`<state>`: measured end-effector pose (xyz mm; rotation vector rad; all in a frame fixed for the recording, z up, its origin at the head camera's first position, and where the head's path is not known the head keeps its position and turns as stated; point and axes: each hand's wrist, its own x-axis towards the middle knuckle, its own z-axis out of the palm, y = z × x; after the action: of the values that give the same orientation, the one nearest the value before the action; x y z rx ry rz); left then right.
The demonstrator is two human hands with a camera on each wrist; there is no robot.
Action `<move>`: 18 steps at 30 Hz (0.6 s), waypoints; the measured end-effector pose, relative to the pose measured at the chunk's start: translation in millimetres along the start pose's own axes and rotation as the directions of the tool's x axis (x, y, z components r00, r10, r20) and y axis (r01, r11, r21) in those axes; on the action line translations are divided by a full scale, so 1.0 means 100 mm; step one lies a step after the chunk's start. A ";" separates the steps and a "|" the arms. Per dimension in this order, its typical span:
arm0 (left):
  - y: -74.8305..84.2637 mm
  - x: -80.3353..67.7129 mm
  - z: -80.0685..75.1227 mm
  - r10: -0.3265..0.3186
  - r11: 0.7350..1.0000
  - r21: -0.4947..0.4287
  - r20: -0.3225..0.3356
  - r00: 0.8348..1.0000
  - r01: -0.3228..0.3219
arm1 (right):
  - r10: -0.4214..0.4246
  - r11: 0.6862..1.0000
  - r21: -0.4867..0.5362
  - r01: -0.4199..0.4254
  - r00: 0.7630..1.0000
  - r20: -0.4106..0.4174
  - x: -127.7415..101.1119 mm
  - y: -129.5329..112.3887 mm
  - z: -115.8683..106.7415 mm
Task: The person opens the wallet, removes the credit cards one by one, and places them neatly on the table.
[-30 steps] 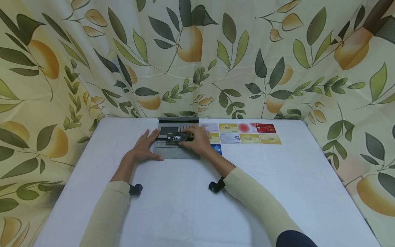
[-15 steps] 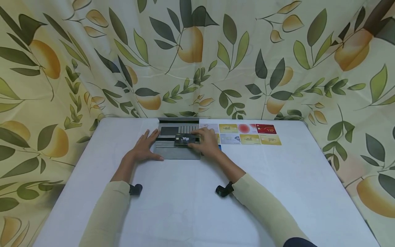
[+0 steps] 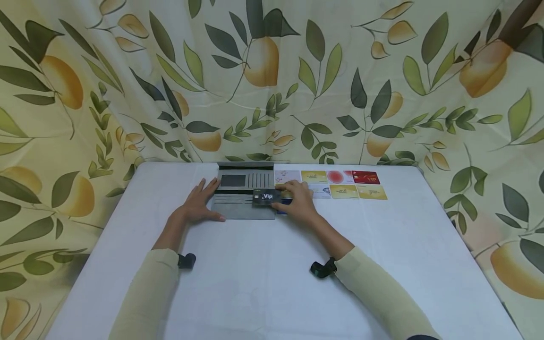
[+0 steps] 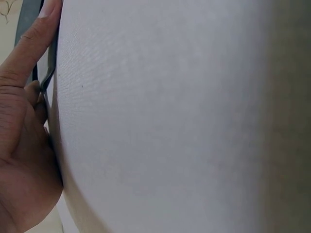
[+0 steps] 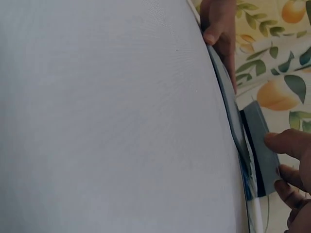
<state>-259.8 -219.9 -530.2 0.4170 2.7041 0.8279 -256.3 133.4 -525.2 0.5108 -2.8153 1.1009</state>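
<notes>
A grey card wallet [image 3: 238, 213] lies unfolded at the back of the table, with slots and a dark window panel. My left hand [image 3: 196, 206] rests at its left edge, fingers spread, the thumb [image 4: 30, 46] on the near corner. Between thumb and fingers my right hand [image 3: 301, 202] pinches a black card marked "Vip" [image 3: 262, 197] by its right end. That card overlaps the wallet's lower right part in the head view; in the right wrist view the held card [image 5: 262, 150] stands tilted above the table surface. A blue card is mostly hidden under my right hand.
Right of the wallet, several cards lie in rows: a red VIP card [image 3: 366, 177], a card with a pink-red circle [image 3: 336, 177], yellow cards [image 3: 344, 191] and pale ones. A white cloth covers the table [image 3: 255, 283]. Behind it hangs a fruit-patterned curtain [image 3: 314, 123].
My right hand has moved right and slightly toward me with the black Vip card, from the wallet's middle to its right edge. The left hand stays in place.
</notes>
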 end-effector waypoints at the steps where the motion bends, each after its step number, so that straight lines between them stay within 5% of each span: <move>1: 0.00 0.00 0.00 -0.003 1.000 0.007 0.003 1.000 0.003 | 0.000 1.000 0.002 0.000 1.000 -0.005 -0.02 0.01 -0.02; 18: -0.02 0.00 0.00 0.008 1.000 -0.012 0.011 1.000 -0.008 | 0.046 0.999 0.005 -0.046 0.999 -0.030 -0.22 0.21 -0.24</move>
<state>-259.8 -221.2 -531.2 0.4290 2.6882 0.8407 -244.1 169.9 -525.4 0.4284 -2.8135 1.1128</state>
